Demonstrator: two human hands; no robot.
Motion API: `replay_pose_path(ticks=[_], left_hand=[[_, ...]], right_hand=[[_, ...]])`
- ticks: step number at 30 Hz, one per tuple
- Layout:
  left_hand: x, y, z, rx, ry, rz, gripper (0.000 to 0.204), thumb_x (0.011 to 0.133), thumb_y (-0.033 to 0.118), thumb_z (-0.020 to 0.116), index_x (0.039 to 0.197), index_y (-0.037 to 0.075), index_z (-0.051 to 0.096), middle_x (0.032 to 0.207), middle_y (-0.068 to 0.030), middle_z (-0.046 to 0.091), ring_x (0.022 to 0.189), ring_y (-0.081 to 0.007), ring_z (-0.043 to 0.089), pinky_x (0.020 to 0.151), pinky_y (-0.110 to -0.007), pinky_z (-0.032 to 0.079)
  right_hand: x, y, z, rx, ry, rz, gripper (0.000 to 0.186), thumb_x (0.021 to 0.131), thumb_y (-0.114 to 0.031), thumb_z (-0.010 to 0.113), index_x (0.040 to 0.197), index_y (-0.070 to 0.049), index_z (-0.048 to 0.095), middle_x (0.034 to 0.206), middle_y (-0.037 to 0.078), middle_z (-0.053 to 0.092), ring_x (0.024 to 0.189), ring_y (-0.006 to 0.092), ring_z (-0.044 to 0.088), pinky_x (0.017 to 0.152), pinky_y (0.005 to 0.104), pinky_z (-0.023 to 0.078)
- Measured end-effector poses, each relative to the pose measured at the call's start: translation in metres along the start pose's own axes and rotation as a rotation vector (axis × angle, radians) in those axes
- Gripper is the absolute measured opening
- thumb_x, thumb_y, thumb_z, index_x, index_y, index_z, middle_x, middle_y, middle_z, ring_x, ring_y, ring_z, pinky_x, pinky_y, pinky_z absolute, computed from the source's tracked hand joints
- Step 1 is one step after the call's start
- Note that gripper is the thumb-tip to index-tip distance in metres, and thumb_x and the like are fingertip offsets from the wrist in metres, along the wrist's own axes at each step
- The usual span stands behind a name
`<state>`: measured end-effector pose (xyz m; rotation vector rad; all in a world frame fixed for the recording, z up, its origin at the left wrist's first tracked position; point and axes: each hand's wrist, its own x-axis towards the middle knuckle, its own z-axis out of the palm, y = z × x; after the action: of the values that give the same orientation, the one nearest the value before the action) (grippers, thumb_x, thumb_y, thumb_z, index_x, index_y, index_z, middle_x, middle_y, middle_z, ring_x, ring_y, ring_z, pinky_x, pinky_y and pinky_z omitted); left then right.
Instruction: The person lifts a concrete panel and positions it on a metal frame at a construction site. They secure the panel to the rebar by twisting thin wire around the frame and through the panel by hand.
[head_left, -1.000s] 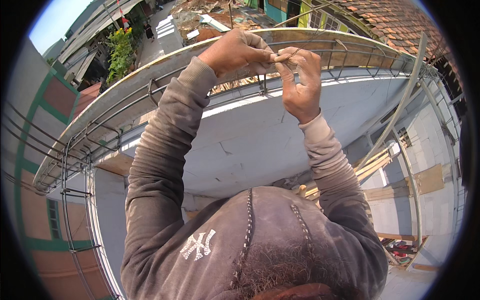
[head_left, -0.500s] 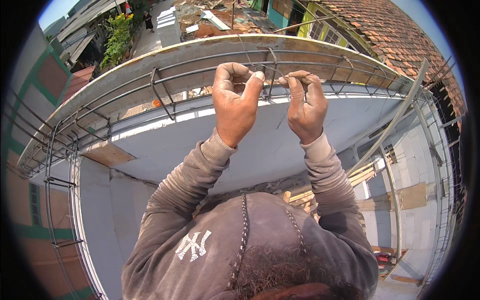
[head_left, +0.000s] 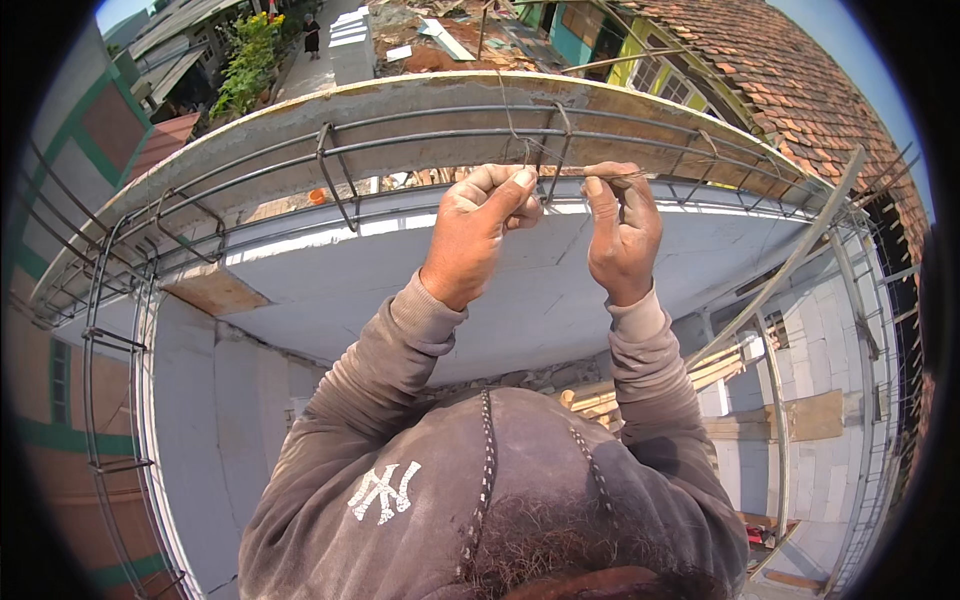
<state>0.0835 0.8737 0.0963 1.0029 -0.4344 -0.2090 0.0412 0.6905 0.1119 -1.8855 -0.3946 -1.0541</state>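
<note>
My left hand (head_left: 478,225) is closed, thumb over curled fingers, pinching a thin wire (head_left: 515,120) that rises above it. Just to the right, my right hand (head_left: 622,235) is closed too, its fingertips pinching thin wire near the rebar cage. The cage (head_left: 400,117) has long dark bars with square stirrups and runs along the top of the white block wall (head_left: 400,300), against a long curved-looking formwork board (head_left: 640,110). Both hands are in front of the lower bars; whether they touch them I cannot tell.
A leaning batten (head_left: 790,270) and bamboo poles (head_left: 590,400) stand at the right. A vertical rebar frame (head_left: 100,400) is at the left. Beyond the board are a tiled roof (head_left: 810,80), rubble, stacked pale blocks (head_left: 350,50) and a person (head_left: 311,40) on the path.
Over the last second my hands have come down and closer to me, drawing apart from their earlier overlap. In the latest half second both have shifted slightly right and lower.
</note>
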Motion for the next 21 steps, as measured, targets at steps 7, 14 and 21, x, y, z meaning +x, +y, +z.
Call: replay_pose_path(ticks=[7, 14, 21], left_hand=[[-0.005, -0.003, -0.011, -0.053, -0.044, -0.083, 0.02, 0.109, 0.024, 0.067, 0.117, 0.005, 0.066, 0.105, -0.0052, 0.073, 0.102, -0.0153, 0.069, 0.093, -0.034, 0.055], [0.001, -0.011, -0.002, -0.205, -0.061, -0.092, 0.023, 0.11, 0.024, 0.065, 0.12, 0.003, 0.065, 0.113, -0.0071, 0.072, 0.105, -0.0179, 0.071, 0.097, -0.035, 0.058], [0.02, 0.003, -0.003, -0.335, -0.007, -0.215, 0.025, 0.109, 0.026, 0.065, 0.121, 0.005, 0.066, 0.117, -0.0088, 0.073, 0.102, -0.0168, 0.071, 0.088, -0.033, 0.061]], right_hand=[[-0.03, 0.014, 0.009, 0.18, 0.004, 0.035, 0.01, 0.099, -0.001, 0.069, 0.109, 0.001, 0.071, 0.105, 0.012, 0.071, 0.096, 0.0208, 0.068, 0.085, 0.0324, 0.055], [-0.038, 0.007, 0.013, 0.14, -0.012, -0.035, 0.016, 0.094, 0.002, 0.073, 0.11, -0.001, 0.072, 0.103, 0.013, 0.071, 0.094, 0.0223, 0.069, 0.084, 0.0341, 0.057], [-0.038, 0.009, 0.007, 0.07, -0.102, -0.113, 0.019, 0.091, 0.004, 0.074, 0.11, -0.001, 0.073, 0.103, 0.013, 0.07, 0.093, 0.024, 0.07, 0.082, 0.0344, 0.057]])
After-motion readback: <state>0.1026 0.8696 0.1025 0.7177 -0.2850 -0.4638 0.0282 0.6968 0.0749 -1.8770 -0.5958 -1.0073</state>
